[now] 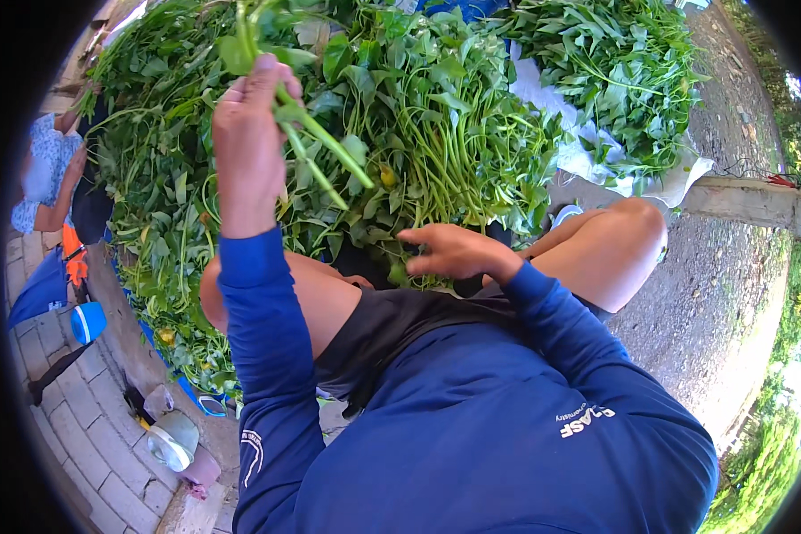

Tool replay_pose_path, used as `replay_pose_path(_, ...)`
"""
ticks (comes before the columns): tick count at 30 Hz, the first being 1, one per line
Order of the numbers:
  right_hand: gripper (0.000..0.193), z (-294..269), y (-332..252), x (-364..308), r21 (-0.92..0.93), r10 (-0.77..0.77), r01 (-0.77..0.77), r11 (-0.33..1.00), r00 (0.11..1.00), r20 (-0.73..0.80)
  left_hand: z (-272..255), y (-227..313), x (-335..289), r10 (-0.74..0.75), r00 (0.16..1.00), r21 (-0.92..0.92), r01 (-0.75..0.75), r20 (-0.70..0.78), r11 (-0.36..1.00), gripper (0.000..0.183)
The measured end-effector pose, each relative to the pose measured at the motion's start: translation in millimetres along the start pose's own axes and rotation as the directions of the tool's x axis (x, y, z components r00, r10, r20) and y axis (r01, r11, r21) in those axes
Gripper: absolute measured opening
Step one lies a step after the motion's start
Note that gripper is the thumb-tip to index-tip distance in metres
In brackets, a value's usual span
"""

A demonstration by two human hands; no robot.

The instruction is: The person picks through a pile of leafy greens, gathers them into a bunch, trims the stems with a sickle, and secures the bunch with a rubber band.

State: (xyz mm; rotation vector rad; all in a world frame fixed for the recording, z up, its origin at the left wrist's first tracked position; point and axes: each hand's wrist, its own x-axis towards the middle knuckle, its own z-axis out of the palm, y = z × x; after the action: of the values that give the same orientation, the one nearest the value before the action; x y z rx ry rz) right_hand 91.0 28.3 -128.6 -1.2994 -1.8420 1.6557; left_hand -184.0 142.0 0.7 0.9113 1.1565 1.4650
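My left hand is raised over the heap, its fingers closed around a few leafy green stems. The cut ends of these stems point down to the right, and their upper part runs past the top of the picture. Above my lap hovers my right hand, its fingers stretched out and apart, with nothing in them. Beneath and beyond both hands spreads a big heap of leafy greens, long stems lying side by side with leaves among them. A small yellowish leaf shows among the stems.
Another pile of greens lies at the far right on a white plastic sheet. A person in a patterned top sits at the left edge. Near the lower left stand a blue cup-like thing and a clear container on paving. A concrete curb runs right.
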Motion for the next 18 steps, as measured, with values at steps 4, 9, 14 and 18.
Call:
replay_pose_path(4, 0.03, -2, 38, 47, -0.219, 0.086, -0.172, 0.96, 0.931, -0.356, -12, 8, 4, 0.04, 0.997, 0.094, -0.034, -0.06, 0.995, 0.033)
replay_pose_path(9, 0.023, -29, 93, 91, -0.473, -0.059, -0.314, 0.823, 0.781, -0.622, -4, 5, 2, -0.003, 0.999, 0.137, 0.008, -0.037, 0.991, 0.033)
replay_pose_path(14, 0.019, -32, 92, 106, -0.572, -0.061, -0.36, 0.737, 0.807, -0.587, -1, 7, 3, -0.016, 1.0, 0.139, 0.016, 0.001, 0.99, 0.035)
replay_pose_path(18, 0.021, -47, 76, 105, -0.629, 0.015, -0.368, 0.685, 0.87, -0.493, 1, 8, 2, -0.034, 0.999, 0.154, 0.035, -0.01, 0.987, 0.036)
